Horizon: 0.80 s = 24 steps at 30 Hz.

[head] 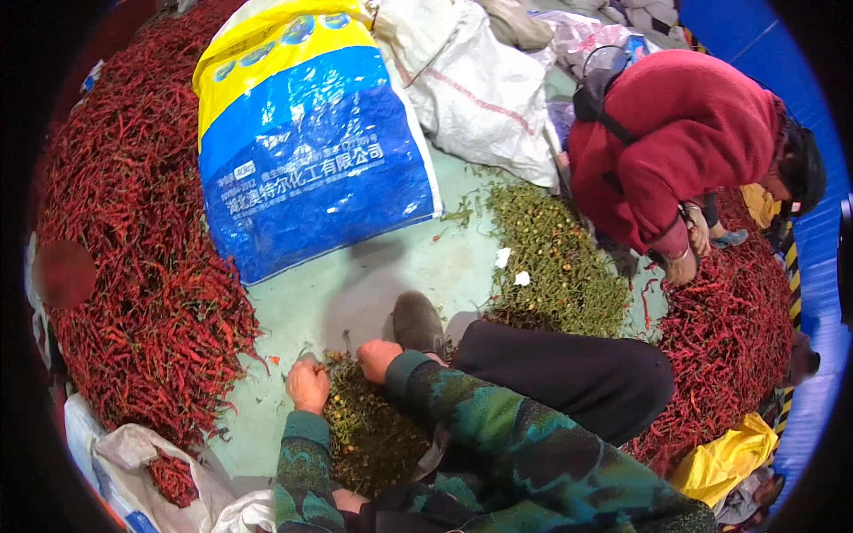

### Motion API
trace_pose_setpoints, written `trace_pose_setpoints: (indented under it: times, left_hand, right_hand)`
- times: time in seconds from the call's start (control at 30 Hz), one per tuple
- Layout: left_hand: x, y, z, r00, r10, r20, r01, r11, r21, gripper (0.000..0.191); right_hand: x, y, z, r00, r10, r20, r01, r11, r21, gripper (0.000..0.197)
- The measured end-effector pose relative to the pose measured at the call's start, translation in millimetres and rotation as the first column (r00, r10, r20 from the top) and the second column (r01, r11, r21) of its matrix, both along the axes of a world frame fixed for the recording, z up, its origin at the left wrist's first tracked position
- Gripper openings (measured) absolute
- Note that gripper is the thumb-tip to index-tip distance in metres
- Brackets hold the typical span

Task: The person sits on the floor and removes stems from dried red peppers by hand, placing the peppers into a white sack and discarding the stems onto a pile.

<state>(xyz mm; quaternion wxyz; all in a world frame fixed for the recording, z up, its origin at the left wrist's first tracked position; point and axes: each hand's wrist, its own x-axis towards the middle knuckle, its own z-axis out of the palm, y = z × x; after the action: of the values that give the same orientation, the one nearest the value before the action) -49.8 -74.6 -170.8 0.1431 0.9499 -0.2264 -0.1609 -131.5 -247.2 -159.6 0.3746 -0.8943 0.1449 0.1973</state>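
Note:
My left hand (308, 385) is held low over the pale green floor (280, 340), its fingers curled with the tips hidden. My right hand (379, 360) is curled too, a short way to its right, near the toe of a dark shoe (418, 323). Whether either hand holds anything cannot be seen. Between and below the hands lies a small heap of green stems and bits (363, 426), close in front of my lap. A large heap of red chili peppers (160, 313) stands left of my left hand, apart from it.
A blue and yellow plastic sack (313, 146) lies ahead, beside white woven sacks (466, 86). A green stem heap (556, 266) lies right of centre. A person in red (673, 140) bends over another chili heap (726, 320). An open sack with chilies (133, 446) is lower left, a yellow bag (723, 460) lower right.

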Motion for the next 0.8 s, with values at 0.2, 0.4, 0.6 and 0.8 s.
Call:
trace_pose_setpoints:
  times: [0.2,0.4,0.6,0.8]
  left_hand:
    - [-1.8,10.7,24.0,0.933,0.019,-0.36,-0.066,0.991,-0.119,0.008]
    - [38.5,58.1,24.6,0.722,0.352,-0.596,-0.583,0.773,-0.25,0.008]
    - [59.7,51.0,-19.6,0.801,0.587,-0.123,-0.585,0.722,-0.369,0.021]
    - [73.1,48.3,-42.2,0.681,0.729,-0.073,-0.716,0.64,-0.279,0.01]
  right_hand:
    - [-11.3,-19.3,-22.3,0.996,-0.087,0.01,0.087,0.996,0.025,0.016]
    - [3.2,-1.3,-14.2,0.997,-0.061,0.04,0.059,0.997,0.048,0.013]
    - [-1.2,-6.4,-20.8,0.997,-0.033,0.065,0.03,0.998,0.055,0.013]
    - [2.1,-3.5,-13.2,0.997,-0.035,0.071,0.034,0.999,0.021,0.014]
